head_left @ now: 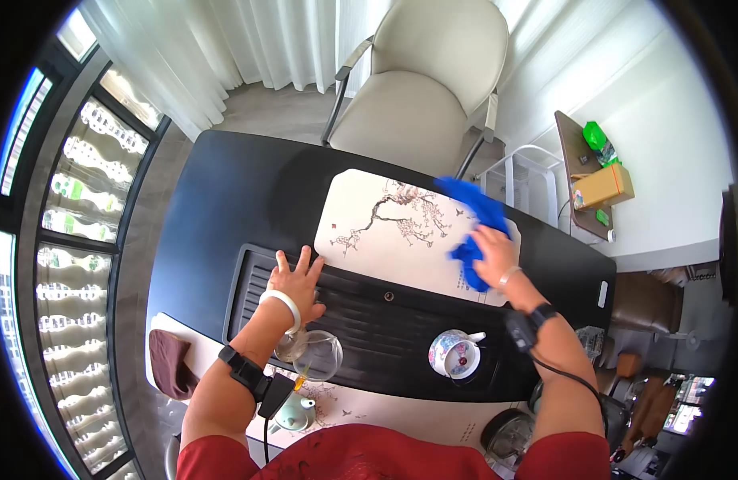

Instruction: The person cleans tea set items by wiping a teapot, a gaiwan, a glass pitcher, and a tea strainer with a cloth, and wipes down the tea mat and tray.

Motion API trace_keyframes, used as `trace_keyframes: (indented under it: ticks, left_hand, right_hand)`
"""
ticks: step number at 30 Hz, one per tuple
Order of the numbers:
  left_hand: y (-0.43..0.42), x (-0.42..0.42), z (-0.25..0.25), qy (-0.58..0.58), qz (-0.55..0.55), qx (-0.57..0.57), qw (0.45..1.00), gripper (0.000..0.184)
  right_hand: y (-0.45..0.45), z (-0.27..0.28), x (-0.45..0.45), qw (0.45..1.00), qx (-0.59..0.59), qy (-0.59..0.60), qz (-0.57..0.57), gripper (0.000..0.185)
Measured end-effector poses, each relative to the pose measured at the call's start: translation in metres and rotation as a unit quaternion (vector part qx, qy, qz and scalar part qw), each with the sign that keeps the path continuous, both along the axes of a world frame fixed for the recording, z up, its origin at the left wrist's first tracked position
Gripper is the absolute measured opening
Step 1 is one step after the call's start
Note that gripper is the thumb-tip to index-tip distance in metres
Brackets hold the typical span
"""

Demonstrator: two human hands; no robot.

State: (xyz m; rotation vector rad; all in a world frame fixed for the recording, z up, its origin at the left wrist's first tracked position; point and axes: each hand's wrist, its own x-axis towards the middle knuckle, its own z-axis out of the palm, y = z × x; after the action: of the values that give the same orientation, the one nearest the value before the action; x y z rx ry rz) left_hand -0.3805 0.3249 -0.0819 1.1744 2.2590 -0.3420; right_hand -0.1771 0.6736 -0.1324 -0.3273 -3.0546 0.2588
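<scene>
My right hand (495,254) is closed on a bright blue cloth (479,204), which lies bunched across the right end of a pale mat (357,196) printed with a blossoming branch. With fingers spread, my left hand (295,286) rests at the upper edge of a black ribbed tea tray (369,328), by the mat's lower left corner. Just below that hand stands a clear glass pot (325,356). A white floral teapot (453,356) sits on the right part of the tray. A pale green teapot (293,414) is on the near side, partly behind my left forearm.
A folded brown cloth (170,364) lies at the left on a second pale mat (393,416). Beyond the black table (225,184) stands a beige chair (409,112). A side shelf (577,160) with a yellow-brown box (602,187) is at right. Round glassware (509,436) sits lower right.
</scene>
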Motion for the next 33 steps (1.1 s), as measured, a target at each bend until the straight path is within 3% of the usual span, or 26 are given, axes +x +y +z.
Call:
trace_keyframes:
  ticks: [2,4,6,8,9,12,14,17,18,19,20,25,28,33]
  left_hand:
    - [-0.001,0.000,-0.001,-0.005,0.006,0.008,1.000,0.088]
    - [-0.001,0.001,0.002,-0.002,0.010,0.012,1.000,0.087]
    - [0.001,0.001,0.005,-0.007,0.012,0.013,1.000,0.088]
    - [-0.002,0.000,-0.005,0.003,0.004,0.026,1.000,0.090]
    - [-0.002,0.000,-0.005,0.002,0.006,0.021,1.000,0.090]
    - [0.003,0.000,-0.002,0.001,0.009,-0.002,1.000,0.092]
    - [0.003,0.001,-0.003,0.006,0.006,-0.011,1.000,0.093]
    - [0.004,0.001,-0.001,0.010,0.000,-0.018,1.000,0.092]
    - [0.003,0.001,0.000,0.010,0.003,-0.022,1.000,0.092]
    - [0.003,0.000,0.000,0.008,0.003,-0.018,1.000,0.091]
    - [0.003,0.000,-0.001,0.006,0.007,-0.018,1.000,0.091]
    - [-0.003,0.000,0.000,-0.001,0.012,-0.006,1.000,0.089]
    - [0.000,-0.001,-0.005,0.004,0.002,0.004,1.000,0.089]
    - [0.003,0.001,0.001,0.000,0.017,0.001,1.000,0.087]
  right_hand:
    - [0.027,-0.002,0.031,0.994,0.015,-0.009,-0.111,0.051]
    - [0.019,-0.014,0.023,0.988,0.028,-0.032,-0.149,0.052]
    - [-0.012,-0.002,-0.023,0.996,0.034,0.002,-0.085,0.048]
    - [-0.052,0.016,-0.085,0.996,-0.057,-0.053,-0.044,0.048]
    - [-0.068,0.001,-0.109,0.996,-0.043,0.044,0.058,0.048]
    - [-0.131,0.012,-0.183,0.982,-0.117,-0.012,0.147,0.048]
    - [-0.148,-0.003,-0.202,0.975,-0.026,0.157,0.154,0.042]
    - [-0.106,-0.001,-0.183,0.987,-0.081,0.009,0.140,0.046]
    - [-0.079,-0.017,-0.164,0.985,-0.109,0.075,0.108,0.044]
    - [-0.052,-0.002,-0.142,0.989,-0.114,0.017,0.092,0.046]
    - [-0.022,-0.020,-0.109,0.994,-0.076,0.072,0.037,0.048]
    - [0.064,-0.021,0.048,0.988,-0.006,-0.034,-0.150,0.054]
    - [0.033,-0.014,0.040,0.979,0.060,-0.093,-0.170,0.054]
    - [-0.051,-0.001,-0.058,0.993,0.010,0.045,0.108,0.038]
